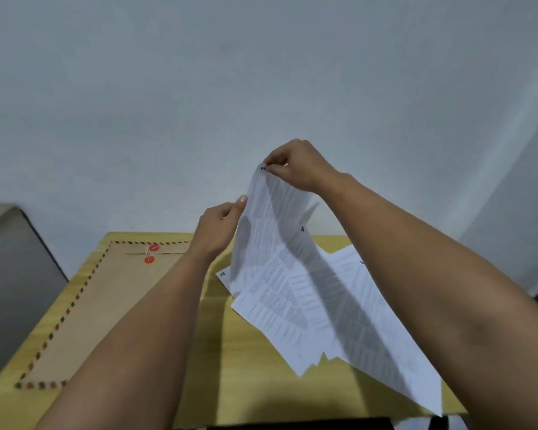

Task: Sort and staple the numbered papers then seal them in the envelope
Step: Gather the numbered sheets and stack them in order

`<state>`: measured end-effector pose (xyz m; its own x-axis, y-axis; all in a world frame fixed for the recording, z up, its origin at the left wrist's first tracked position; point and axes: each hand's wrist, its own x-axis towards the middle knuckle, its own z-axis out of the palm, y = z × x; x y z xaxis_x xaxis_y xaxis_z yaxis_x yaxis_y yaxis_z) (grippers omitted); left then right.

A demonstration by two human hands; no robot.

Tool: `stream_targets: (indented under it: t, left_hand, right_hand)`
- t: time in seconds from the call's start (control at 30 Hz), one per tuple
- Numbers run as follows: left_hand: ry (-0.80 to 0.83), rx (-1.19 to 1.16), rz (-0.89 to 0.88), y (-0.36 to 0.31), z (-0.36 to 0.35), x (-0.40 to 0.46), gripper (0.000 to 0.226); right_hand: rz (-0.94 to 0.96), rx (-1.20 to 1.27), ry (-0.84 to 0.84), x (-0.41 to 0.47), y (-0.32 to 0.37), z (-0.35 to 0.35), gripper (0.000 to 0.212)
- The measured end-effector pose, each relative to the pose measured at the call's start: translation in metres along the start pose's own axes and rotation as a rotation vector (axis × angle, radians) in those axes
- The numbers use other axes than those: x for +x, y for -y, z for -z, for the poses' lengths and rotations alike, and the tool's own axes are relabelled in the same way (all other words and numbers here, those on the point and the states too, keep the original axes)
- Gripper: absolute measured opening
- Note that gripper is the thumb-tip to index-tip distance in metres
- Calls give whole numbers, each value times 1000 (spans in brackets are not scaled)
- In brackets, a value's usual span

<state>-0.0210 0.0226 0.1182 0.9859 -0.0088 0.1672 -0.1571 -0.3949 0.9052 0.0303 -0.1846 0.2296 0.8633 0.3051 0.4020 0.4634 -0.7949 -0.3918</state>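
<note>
Several printed white papers (pixel 295 293) with handwritten numbers in their corners are fanned out over the right half of the wooden table (pixel 224 352). My right hand (pixel 295 166) pinches the top corner of a sheet and lifts it high above the table. My left hand (pixel 219 226) grips the left edge of the raised sheets just below. A sheet marked 2 (pixel 223 276) pokes out flat at the left of the pile. A brown envelope (pixel 100 305) with a striped border and two red string buttons lies flat on the left of the table. No stapler is visible.
A grey cabinet (pixel 10 274) stands to the left of the table. A pale wall (pixel 261 72) rises directly behind the table's far edge. A dark object (pixel 298 425) sits along the near table edge at the bottom.
</note>
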Motion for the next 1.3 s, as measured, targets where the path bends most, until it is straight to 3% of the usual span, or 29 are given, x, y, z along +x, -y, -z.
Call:
stream_targets:
  t: [0.1, 0.27, 0.47, 0.63, 0.83, 1.0, 1.13, 1.3]
  left_hand:
    - [5, -14, -97, -43, 15, -11, 79]
    - [-80, 44, -236, -96, 39, -29, 30]
    - [-25, 150, -232, -120, 74, -48, 18]
    - [-43, 217, -258, -111, 95, -61, 48]
    - [8, 306, -249, -60, 91, -68, 28]
    - [51, 385, -116, 16, 84, -62, 27]
    - [61, 331, 5, 73, 88, -54, 32]
    - [35, 273, 122, 117, 106, -34, 34]
  right_hand:
    - [26, 69, -68, -5, 27, 30, 16]
    - [24, 240, -125, -20, 63, 57, 12]
    - [-90, 493, -186, -46, 79, 59, 17]
    - [-208, 665, -133, -69, 80, 31, 28]
    - [-351, 887, -47, -94, 82, -26, 24]
    - [-403, 452, 155, -84, 36, -91, 28]
    - [-341, 148, 305, -68, 5, -135, 33]
    - [-227, -53, 608, -34, -9, -187, 49]
